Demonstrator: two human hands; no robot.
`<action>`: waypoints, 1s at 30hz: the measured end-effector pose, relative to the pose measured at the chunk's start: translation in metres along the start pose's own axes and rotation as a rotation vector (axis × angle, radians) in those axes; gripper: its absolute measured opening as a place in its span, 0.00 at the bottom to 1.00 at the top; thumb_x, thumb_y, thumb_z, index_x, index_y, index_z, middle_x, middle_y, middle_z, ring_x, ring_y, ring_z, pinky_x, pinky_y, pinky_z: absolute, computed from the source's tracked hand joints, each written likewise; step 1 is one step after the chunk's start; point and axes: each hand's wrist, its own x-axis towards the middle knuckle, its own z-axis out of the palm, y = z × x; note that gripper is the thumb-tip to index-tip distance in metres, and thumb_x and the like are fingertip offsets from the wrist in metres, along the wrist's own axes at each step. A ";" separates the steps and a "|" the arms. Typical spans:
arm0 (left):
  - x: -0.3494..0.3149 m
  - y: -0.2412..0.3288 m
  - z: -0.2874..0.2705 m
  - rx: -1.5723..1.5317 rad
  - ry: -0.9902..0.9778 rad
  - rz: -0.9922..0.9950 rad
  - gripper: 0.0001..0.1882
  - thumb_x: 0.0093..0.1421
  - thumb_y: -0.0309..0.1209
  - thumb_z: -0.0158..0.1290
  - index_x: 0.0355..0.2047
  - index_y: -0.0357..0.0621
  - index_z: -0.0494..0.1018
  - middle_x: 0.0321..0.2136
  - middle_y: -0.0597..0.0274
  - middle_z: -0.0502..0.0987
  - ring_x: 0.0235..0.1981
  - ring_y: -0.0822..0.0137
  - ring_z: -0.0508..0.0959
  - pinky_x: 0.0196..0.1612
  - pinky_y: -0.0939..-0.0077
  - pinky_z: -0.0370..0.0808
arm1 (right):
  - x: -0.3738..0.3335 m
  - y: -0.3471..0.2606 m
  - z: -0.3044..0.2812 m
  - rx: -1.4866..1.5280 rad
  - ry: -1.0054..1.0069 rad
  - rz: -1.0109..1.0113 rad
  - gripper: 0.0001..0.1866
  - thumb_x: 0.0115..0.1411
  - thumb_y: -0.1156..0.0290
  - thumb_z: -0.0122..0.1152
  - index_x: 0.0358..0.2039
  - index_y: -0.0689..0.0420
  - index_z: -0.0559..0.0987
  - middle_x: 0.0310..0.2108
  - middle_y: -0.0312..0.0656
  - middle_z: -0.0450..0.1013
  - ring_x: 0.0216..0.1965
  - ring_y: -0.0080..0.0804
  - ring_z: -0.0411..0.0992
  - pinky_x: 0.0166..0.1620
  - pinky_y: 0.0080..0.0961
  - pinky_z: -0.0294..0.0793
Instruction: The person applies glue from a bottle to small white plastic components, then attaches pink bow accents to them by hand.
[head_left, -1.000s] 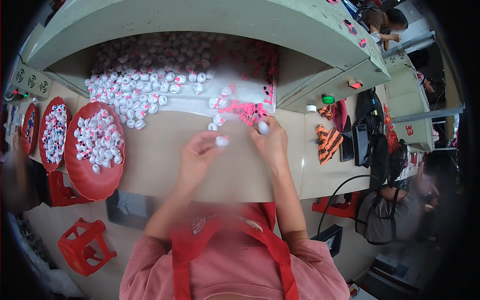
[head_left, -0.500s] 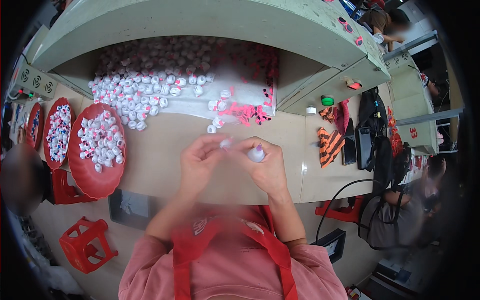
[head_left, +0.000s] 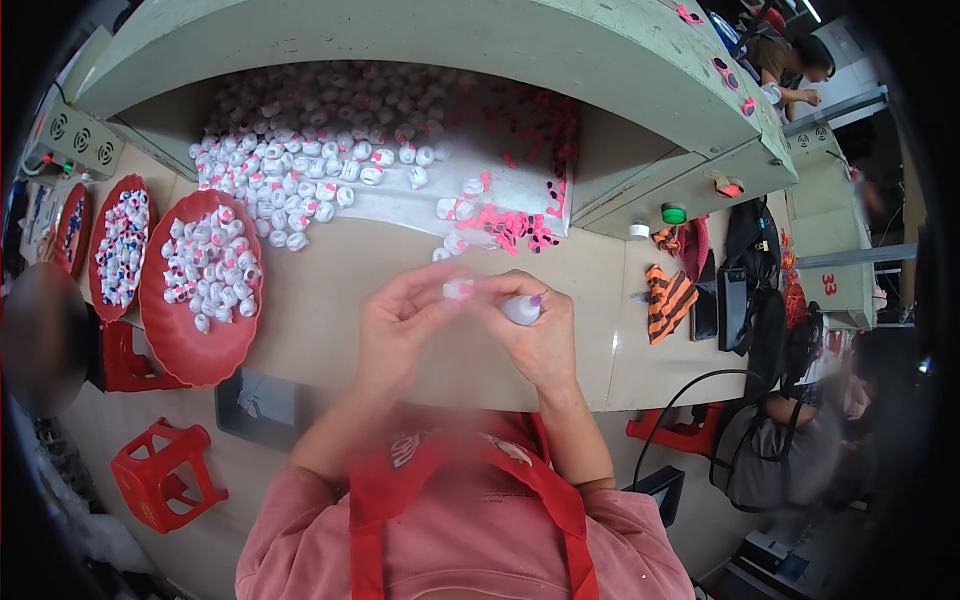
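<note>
A small white rounded piece with a pink patch (head_left: 458,289) is pinched in the fingertips of my left hand (head_left: 398,318), above the table in front of me. My right hand (head_left: 540,345) has a small white squeeze bottle with a purple tip (head_left: 522,310) tucked in its curled fingers, the tip pointing up and to the right. The right thumb and forefinger reach to the white piece and seem to touch it. Just beyond my hands lie a few similar white pieces (head_left: 455,243) and a scatter of small pink and black parts (head_left: 510,228).
Many white pieces (head_left: 300,170) are heaped on a white sheet under the pale green shelf (head_left: 400,40). At the left stand red scalloped trays (head_left: 205,362) with more pieces. An orange-and-black striped cloth (head_left: 670,303) and a green-topped container (head_left: 674,213) lie to the right.
The bottle's tip has turned from upward toward the right. Pink now shows on the white piece at my fingertips. The whole view has shifted slightly.
</note>
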 end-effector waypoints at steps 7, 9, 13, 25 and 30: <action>-0.002 -0.004 -0.004 0.048 -0.030 0.034 0.16 0.51 0.15 0.49 0.42 0.32 0.69 0.42 0.50 0.72 0.41 0.67 0.73 0.45 0.76 0.69 | 0.002 0.006 -0.001 0.017 -0.057 -0.064 0.08 0.48 0.79 0.61 0.31 0.63 0.76 0.27 0.37 0.73 0.29 0.18 0.70 0.33 0.14 0.69; -0.001 -0.003 -0.003 0.048 -0.026 0.012 0.16 0.51 0.15 0.49 0.42 0.32 0.70 0.42 0.50 0.72 0.41 0.67 0.73 0.46 0.76 0.69 | 0.003 0.007 0.001 0.027 -0.054 -0.059 0.08 0.48 0.79 0.61 0.31 0.63 0.76 0.27 0.37 0.73 0.29 0.18 0.70 0.33 0.14 0.69; -0.002 -0.005 -0.006 0.031 0.023 0.037 0.14 0.52 0.17 0.50 0.41 0.32 0.70 0.36 0.57 0.75 0.37 0.71 0.74 0.41 0.80 0.71 | 0.002 0.007 0.008 0.032 -0.030 -0.044 0.08 0.48 0.79 0.61 0.31 0.63 0.75 0.27 0.36 0.73 0.28 0.17 0.69 0.32 0.14 0.68; -0.012 0.002 -0.042 -0.061 0.091 -0.058 0.15 0.51 0.17 0.51 0.42 0.31 0.70 0.36 0.54 0.75 0.37 0.69 0.75 0.41 0.78 0.71 | 0.006 0.010 0.032 0.127 -0.152 0.068 0.08 0.49 0.76 0.62 0.30 0.63 0.76 0.27 0.37 0.74 0.28 0.16 0.69 0.31 0.15 0.69; -0.020 0.008 -0.055 -0.096 0.144 -0.030 0.15 0.52 0.18 0.51 0.41 0.31 0.70 0.36 0.54 0.75 0.37 0.67 0.75 0.42 0.76 0.72 | 0.010 0.015 0.051 -0.004 -0.162 -0.003 0.09 0.49 0.72 0.62 0.29 0.64 0.76 0.25 0.40 0.74 0.28 0.19 0.70 0.32 0.16 0.69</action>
